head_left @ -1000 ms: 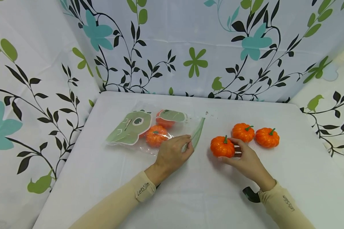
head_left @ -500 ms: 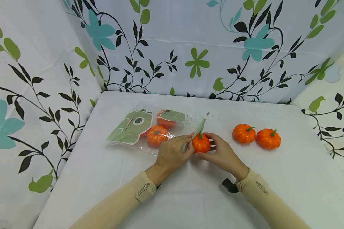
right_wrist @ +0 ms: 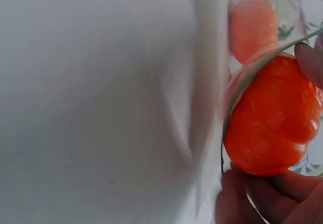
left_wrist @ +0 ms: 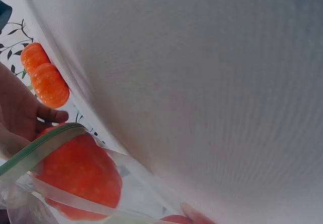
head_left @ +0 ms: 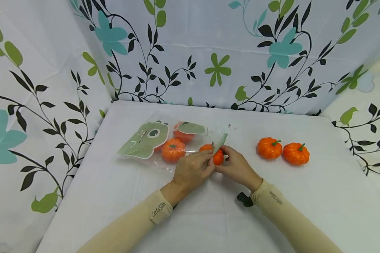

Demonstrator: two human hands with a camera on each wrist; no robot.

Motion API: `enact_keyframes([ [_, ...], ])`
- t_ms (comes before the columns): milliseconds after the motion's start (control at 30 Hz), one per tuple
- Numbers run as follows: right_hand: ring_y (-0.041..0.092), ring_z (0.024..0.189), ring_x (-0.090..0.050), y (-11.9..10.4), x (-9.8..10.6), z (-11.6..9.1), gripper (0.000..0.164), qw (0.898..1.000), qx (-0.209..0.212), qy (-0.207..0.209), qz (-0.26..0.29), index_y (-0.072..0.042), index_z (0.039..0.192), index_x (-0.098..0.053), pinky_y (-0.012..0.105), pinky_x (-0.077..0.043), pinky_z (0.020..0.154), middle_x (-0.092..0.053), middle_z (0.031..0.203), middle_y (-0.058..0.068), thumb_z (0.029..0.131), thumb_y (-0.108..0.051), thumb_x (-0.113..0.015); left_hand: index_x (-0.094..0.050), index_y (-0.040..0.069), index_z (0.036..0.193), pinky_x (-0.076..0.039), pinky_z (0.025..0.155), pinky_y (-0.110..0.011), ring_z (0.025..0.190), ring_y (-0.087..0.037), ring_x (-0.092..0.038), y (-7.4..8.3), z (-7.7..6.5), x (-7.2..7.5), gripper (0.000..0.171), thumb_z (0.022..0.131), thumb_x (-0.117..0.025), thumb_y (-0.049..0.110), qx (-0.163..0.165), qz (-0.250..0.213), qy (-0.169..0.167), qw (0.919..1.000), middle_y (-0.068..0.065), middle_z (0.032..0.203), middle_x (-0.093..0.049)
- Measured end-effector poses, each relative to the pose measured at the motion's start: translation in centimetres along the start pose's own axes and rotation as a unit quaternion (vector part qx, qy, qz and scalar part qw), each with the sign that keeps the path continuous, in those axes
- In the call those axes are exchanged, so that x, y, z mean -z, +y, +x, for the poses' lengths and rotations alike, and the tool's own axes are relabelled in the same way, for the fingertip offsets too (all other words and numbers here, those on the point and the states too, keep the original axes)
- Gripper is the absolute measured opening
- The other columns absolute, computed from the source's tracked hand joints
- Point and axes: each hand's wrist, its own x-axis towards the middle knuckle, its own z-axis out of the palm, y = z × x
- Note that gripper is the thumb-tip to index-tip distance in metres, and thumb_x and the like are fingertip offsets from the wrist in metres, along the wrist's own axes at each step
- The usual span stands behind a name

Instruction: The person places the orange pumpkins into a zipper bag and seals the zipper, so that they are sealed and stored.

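Observation:
A clear plastic bag (head_left: 142, 142) with a green cartoon print lies on the table, holding small orange pumpkins (head_left: 172, 150). My left hand (head_left: 190, 172) pinches the bag by its green-edged mouth (left_wrist: 43, 146). At that opening my right hand (head_left: 239, 168) grips another orange pumpkin (head_left: 217, 158) with a green stem. In the left wrist view the green strip and clear plastic cross in front of this pumpkin (left_wrist: 81, 178). The right wrist view shows the pumpkin (right_wrist: 275, 118) against the bag's edge, fingers below it. Part of it is hidden behind the left hand and the strip.
Two more orange pumpkins, one (head_left: 269, 147) beside the other (head_left: 296, 153), sit on the white table (head_left: 114, 203) to the right. A cloth (head_left: 177, 31) with leaf and flower prints hangs behind the table and at its sides.
My right hand has carried the pumpkin leftward from beside the other two into the bag's mouth. The green strip has bent around it. My left hand has stayed at the bag's edge.

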Motion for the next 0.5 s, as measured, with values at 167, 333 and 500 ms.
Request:
enact_keyframes([
  [167,0.024,0.100,-0.060,-0.1,-0.8,1.5,0.057,0.999,0.037,0.022,-0.016,-0.007,0.131,-0.061,0.045,-0.052,0.089,-0.067,0.117,0.005,0.080,-0.022,-0.082,-0.079,0.004,0.092,-0.059,0.073,-0.026,0.085,-0.016,-0.075,0.1,-0.1,0.0,0.015,0.080,-0.069,0.004,-0.010,-0.005,0.005,0.9999,-0.006,0.095,-0.077],
  [333,0.020,0.105,-0.060,-0.3,-1.5,2.7,0.056,0.997,0.071,0.036,0.005,-0.009,0.135,-0.060,0.040,-0.050,0.096,-0.066,0.123,0.002,0.082,-0.013,-0.078,-0.079,0.004,0.091,-0.059,0.074,-0.026,0.085,-0.016,-0.075,0.2,-0.1,0.0,0.014,0.082,-0.069,0.005,-0.013,-0.007,0.008,0.9999,-0.005,0.095,-0.077],
  [500,0.022,0.125,-0.055,-0.5,-2.1,3.4,0.056,0.992,0.118,0.050,-0.003,-0.009,0.142,-0.054,0.044,-0.042,0.109,-0.060,0.136,0.005,0.091,-0.015,-0.074,-0.079,0.004,0.092,-0.059,0.076,-0.027,0.088,-0.016,-0.075,0.3,-0.1,0.0,0.015,0.083,-0.068,0.006,-0.015,-0.007,0.008,0.9998,-0.005,0.097,-0.077],
])
